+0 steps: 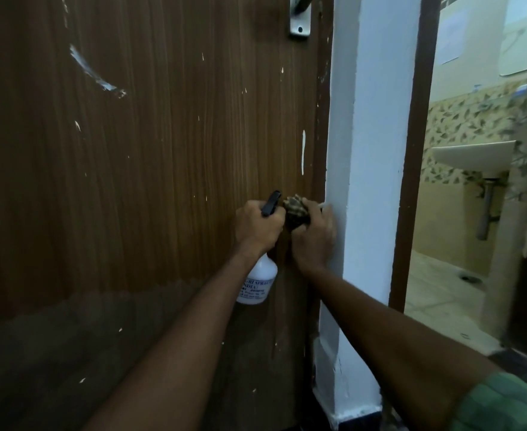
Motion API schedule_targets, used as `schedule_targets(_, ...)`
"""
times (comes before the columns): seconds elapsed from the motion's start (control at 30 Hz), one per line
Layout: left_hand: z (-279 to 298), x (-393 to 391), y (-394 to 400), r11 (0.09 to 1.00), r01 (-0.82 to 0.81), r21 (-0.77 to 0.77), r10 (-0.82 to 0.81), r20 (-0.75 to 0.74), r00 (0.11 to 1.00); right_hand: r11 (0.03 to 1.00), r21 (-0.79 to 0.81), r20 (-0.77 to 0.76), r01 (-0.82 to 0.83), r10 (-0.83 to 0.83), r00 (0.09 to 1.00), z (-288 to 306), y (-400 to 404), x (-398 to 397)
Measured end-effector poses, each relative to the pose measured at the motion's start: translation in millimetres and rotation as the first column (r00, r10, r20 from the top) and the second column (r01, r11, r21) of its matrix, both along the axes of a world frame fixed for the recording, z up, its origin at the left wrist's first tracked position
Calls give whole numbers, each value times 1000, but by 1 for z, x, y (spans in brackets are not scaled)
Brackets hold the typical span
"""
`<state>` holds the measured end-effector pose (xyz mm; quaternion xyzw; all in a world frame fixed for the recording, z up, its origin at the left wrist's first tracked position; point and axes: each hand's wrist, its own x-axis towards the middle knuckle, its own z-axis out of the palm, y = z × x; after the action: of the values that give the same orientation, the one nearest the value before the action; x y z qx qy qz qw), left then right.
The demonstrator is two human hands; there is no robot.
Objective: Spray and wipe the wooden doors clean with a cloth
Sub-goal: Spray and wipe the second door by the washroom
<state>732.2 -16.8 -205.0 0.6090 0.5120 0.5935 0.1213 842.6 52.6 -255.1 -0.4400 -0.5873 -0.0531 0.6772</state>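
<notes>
Reaching forward, the left hand [257,227] was curled round the neck of a white spray bottle [258,283], its label partly hidden; a bunched patterned cloth [294,213] was gripped by the right hand [313,236] against the grained, paint-flecked wooden door [150,169], near its right edge beside a white pillar [371,150]; a basin [473,158] was seen beyond.

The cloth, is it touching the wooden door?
Cannot tell. In the head view the right hand holds the bunched cloth in front of the wooden door, and the cloth hides any contact or gap.
</notes>
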Motion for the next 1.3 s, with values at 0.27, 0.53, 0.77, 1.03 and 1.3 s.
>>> schedule_targets(0.27, -10, 11, -2, 998, 60, -11, -61, -18, 998, 999, 30, 135, -43, 38, 990, 6, 2, 16)
schedule_targets(0.53, -90, -9, -7, 993, -45, -111, 17, -243, 970, 995, -100, 584, 6, 54, 810, -83, -1, 47)
schedule_targets(0.77, -144, -21, -15, 968, -53, -244, -27, -312, 950, 1000, -9, 371, -14, 16, 928, -43, 1, 35)
schedule_targets(1.03, -150, -25, -32, 950, -17, -310, -108, -382, 918, 996, -88, 775, -21, 82, 626, -99, -13, 58)
schedule_targets(1.3, -115, -46, -26, 982, 27, -188, -86, -312, 946, 987, -146, 644, -69, 148, 750, -79, -19, 41)
